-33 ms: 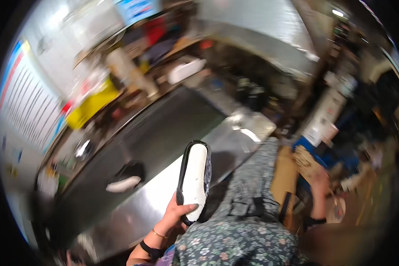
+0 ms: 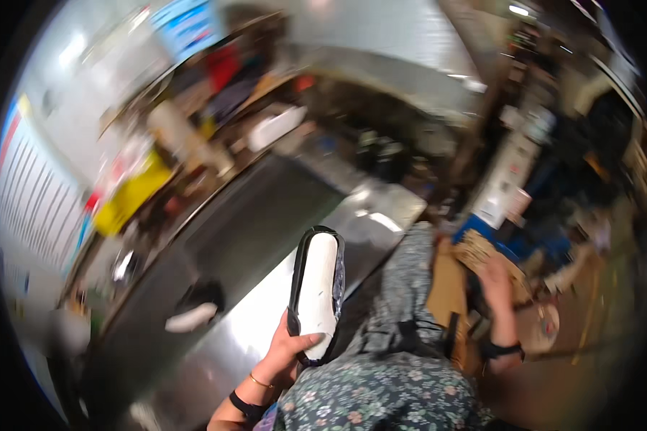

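Observation:
My left hand [image 2: 287, 348] grips a dark shoe upper [image 2: 295, 287] by its near end, thumb across the bottom. The white, smooth underside [image 2: 318, 287] of this shoe faces up, ringed by a black edge. Off to the right, my right hand [image 2: 496, 284] reaches over a cardboard box [image 2: 447, 287], fingers stretched out above or against a tan, ridged-looking piece [image 2: 476, 248]. Blur hides whether the fingertips touch it. A second black shoe with a white underside [image 2: 192, 317] lies on the dark belt [image 2: 255, 194] to the left.
A shiny metal ledge [image 2: 244, 323] runs along the belt's near side. Behind the belt, a cluttered shelf holds a yellow container [image 2: 133, 194] and a white box [image 2: 277, 128]. Blue material [image 2: 499, 237] lies beyond the cardboard box. A patterned apron [image 2: 381, 391] covers my lap.
The whole view has swung, so the surroundings sit further left. My right hand shows more sharply over the tan piece. My left hand keeps its hold on the shoe.

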`<state>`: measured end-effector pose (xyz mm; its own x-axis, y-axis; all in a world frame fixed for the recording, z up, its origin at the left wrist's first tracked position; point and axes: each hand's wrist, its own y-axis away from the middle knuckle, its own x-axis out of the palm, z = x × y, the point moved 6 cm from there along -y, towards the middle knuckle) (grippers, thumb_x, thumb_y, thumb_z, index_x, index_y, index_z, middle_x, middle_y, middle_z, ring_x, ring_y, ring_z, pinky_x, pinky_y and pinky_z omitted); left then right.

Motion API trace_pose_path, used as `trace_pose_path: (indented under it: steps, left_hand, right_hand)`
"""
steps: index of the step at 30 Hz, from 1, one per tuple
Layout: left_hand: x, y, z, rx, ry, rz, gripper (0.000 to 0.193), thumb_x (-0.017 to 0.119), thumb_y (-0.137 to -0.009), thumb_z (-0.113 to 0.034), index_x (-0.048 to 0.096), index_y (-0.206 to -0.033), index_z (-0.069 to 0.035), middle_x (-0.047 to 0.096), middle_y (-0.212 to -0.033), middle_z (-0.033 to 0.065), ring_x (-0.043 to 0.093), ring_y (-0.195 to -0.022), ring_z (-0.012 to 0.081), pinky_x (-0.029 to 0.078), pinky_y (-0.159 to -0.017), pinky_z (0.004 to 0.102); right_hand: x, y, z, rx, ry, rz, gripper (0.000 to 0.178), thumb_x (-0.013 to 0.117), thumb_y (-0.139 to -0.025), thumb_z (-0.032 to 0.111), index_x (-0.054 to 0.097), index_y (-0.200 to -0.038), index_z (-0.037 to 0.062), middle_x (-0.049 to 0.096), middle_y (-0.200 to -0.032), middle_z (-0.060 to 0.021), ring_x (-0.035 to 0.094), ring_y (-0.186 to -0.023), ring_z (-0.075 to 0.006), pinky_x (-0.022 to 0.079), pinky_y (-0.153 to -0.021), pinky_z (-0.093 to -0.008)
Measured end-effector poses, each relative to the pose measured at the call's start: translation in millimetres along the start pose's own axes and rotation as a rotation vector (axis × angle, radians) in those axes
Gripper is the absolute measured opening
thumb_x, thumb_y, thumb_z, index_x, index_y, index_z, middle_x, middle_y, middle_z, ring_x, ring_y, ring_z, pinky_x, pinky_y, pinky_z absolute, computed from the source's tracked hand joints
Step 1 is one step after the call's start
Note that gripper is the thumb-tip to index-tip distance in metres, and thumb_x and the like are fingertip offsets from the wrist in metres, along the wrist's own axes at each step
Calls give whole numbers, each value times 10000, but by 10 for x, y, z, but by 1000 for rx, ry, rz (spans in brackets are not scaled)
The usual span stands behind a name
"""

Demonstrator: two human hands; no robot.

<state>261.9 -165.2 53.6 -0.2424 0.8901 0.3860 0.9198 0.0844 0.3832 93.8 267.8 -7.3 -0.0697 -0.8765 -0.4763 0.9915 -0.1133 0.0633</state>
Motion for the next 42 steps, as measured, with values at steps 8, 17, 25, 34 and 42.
trace_pose_path:
  steps: [8, 17, 25, 34, 42]
  left_hand:
    - [1467, -1151, 153, 143, -1225, 759, 1091, 874, -693, -231, 182, -1479, 75, 497, -1369, 194, 493, -1243, 247, 403, -1036, 361]
    - [1961, -2303, 645, 138, -519, 805, 1000, 771, -729, 51, 167, -1522, -25, 496, -1346, 131, 473, -1246, 243, 411, -1031, 335]
    - [1817, -2419, 722, -13, -429, 673, 919, 732, -773, 27, 148, -1481, 68, 535, -1264, 165, 559, -1130, 236, 472, -959, 330]
    - [1670, -2280, 788, 467, -860, 603, 891, 749, -705, -71, 245, -1419, 104, 324, -1451, 324, 328, -1379, 416, 264, -1149, 421]
    - [1630, -2360, 507, 369, -876, 845, 826, 717, -850, -130, 225, -1501, -2, 320, -1503, 211, 248, -1414, 322, 241, -1141, 382]
  right_hand:
    - [429, -103, 1389, -279, -426, -142, 382, 679, -881, 147, 595, -1239, 45, 681, -1102, -108, 656, -994, -173, 512, -826, -322]
    - [883, -396, 773, -381, 36, 205, 550, 668, -875, 364, 540, -1301, 40, 629, -1207, -197, 612, -1110, -355, 485, -944, -394]
    - [1292, -573, 551, -214, -192, 369, 567, 633, -897, 254, 420, -1379, 47, 550, -1307, -223, 534, -1208, -378, 429, -1003, -409]
    - [1093, -163, 809, -317, -135, 73, 470, 633, -880, 183, 506, -1316, 63, 579, -1269, -199, 561, -1180, -361, 451, -980, -414]
    - [1357, 137, 236, -266, -356, -1, 646, 584, -956, 255, 272, -1494, 80, 556, -1324, -194, 552, -1223, -281, 430, -997, -365]
